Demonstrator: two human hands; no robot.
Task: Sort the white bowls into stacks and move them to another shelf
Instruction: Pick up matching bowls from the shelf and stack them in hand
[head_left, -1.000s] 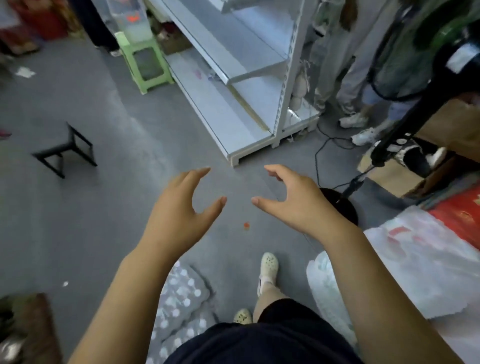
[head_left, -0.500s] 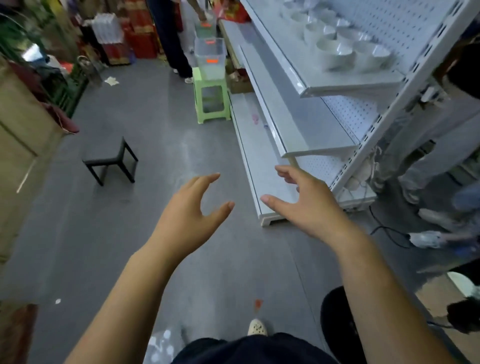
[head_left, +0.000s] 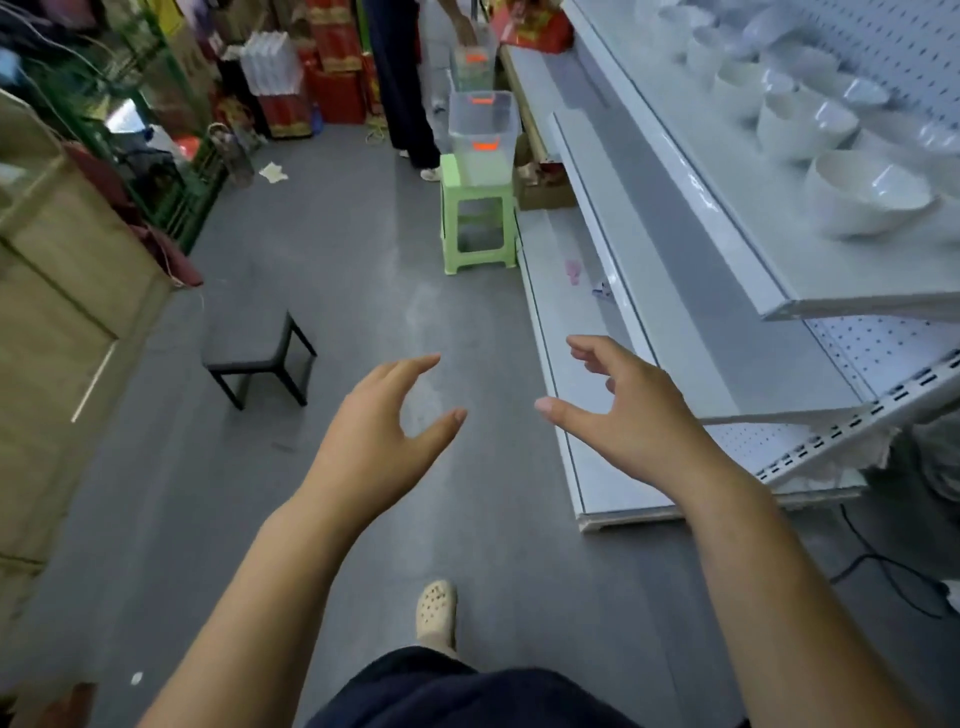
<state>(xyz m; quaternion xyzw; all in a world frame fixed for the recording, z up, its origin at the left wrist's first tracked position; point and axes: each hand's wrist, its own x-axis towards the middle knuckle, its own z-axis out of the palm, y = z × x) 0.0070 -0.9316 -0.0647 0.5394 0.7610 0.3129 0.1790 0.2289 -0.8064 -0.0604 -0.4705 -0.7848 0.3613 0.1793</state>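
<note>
up at two o'clock, on the top shelf of the white rack, the white bowls stand in loose rows, the nearest one close to the shelf's front edge; the farther ones are blurred. both hands hang in the air over the grey floor, well apart from the bowls. the left hand is near centre, its grip apart, fingers gently curved and holding nothing. the right hand is beside it at three o'clock, in front of the bottom shelf, its grip likewise apart. at twelve o'clock a clear bin rests on a green stool; a black stool stands at ten o'clock.
</note>
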